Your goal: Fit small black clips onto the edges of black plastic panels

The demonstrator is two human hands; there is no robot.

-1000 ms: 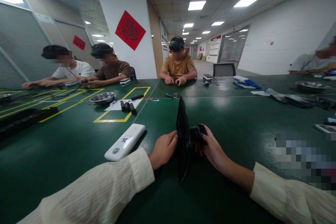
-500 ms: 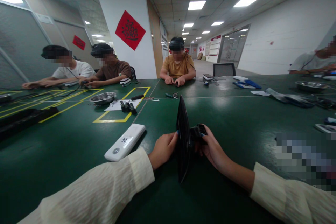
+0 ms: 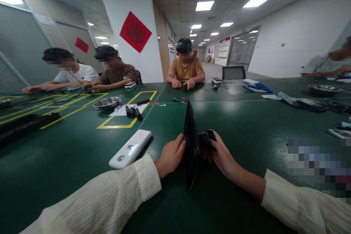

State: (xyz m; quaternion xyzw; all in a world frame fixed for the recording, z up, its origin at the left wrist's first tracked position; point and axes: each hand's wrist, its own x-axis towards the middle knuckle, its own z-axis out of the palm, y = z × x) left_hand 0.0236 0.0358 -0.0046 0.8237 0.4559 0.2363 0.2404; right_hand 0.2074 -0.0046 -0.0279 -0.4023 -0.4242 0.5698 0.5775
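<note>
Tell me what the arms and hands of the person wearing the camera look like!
The left sleeve and right sleeve are long, cream-coloured and crinkly; the left one has a wide cuff. The left hand and right hand wear no gloves.

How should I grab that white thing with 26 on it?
Probably from above, pinching the two long edges of the white slab at its far half. It lies flat on the table, longer than wide, and the left sleeve is by its near end.

The green table (image 3: 241,128) carries a white device (image 3: 130,149) near my left hand (image 3: 170,156) and, farther away, a metal bowl (image 3: 107,107).
</note>
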